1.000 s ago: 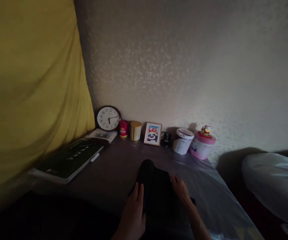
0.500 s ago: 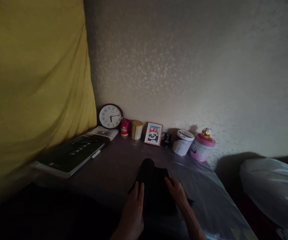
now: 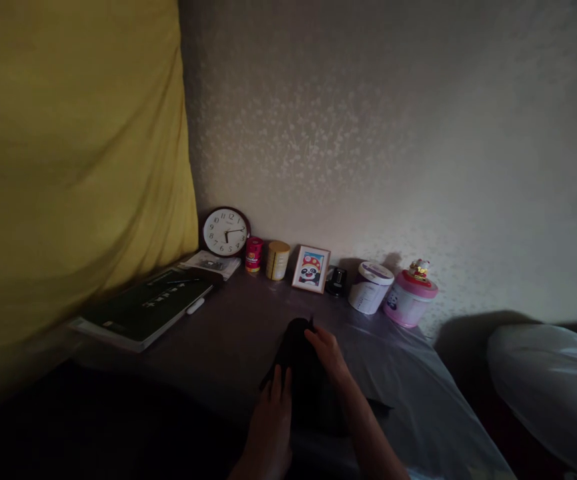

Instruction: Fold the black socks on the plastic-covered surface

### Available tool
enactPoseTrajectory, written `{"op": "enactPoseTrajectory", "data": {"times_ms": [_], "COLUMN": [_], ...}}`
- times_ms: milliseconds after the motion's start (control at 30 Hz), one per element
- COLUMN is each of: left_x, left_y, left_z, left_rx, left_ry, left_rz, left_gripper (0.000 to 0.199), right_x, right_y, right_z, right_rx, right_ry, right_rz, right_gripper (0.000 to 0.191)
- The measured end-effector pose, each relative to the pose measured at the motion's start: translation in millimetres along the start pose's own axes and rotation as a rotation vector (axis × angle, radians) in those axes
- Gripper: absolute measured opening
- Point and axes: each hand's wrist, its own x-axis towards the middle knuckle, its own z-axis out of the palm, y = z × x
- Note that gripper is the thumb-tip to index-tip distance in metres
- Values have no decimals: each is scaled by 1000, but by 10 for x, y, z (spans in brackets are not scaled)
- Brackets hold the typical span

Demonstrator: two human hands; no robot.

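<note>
A black, soft-looking cloth item (image 3: pixel 302 380), too dark to name its kind, lies on the covered table (image 3: pixel 238 333) in front of me. My left hand (image 3: pixel 271 417) rests on its near left side, fingers stretched out and slightly apart. At the far end of the cloth, my right hand (image 3: pixel 325 348) pinches its edge, and a small pointed bit sticks up by the fingertips. A thin dark strip (image 3: pixel 381 407) pokes out to the right, beyond my right forearm. Much of the cloth's near part is lost in shadow.
Along the wall stand a round clock (image 3: pixel 227 231), a red can (image 3: pixel 253 255), a yellow can (image 3: pixel 277 261), a framed panda picture (image 3: pixel 311 269), a small black object (image 3: pixel 337 282), a white tub (image 3: pixel 371 288) and a pink-lidded tub (image 3: pixel 409 300). A green board (image 3: pixel 148 307) lies left.
My right hand has moved forward and left along the cloth, bringing its right edge over toward the middle. My left hand stays on the left side. The view has shifted slightly.
</note>
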Motion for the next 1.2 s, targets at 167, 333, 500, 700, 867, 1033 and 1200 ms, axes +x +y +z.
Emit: {"op": "enactPoseTrajectory", "data": {"times_ms": [167,333,500,700,867,1033,1200], "left_x": [8,16,-50,-156,-35,93,111], "left_y": [-25,-91,-359,-389,-91,-120,-201], "left_z": [-4,-3,192,143,-94,42,134], "left_rx": [4,-18,-77,-49,-20,0,-41], "left_ry": [-31,-22,65,423,425,359,211], "left_rz": [4,8,87,136,222,186,124], "left_gripper": [82,83,73,44,28,41,55], "right_x": [139,163,149,72,-57,-210,-285], "right_y": [125,157,129,40,-88,-62,18], "right_z": [240,343,376,413,431,386,286], "right_rx": [-30,-169,-230,-58,-218,-262,-322], "right_ry": [-32,-43,-66,-313,-409,-470,-428], "right_rz": [9,13,-1,4,-202,-315,-532], "right_gripper": [40,39,35,31,24,21,27]}}
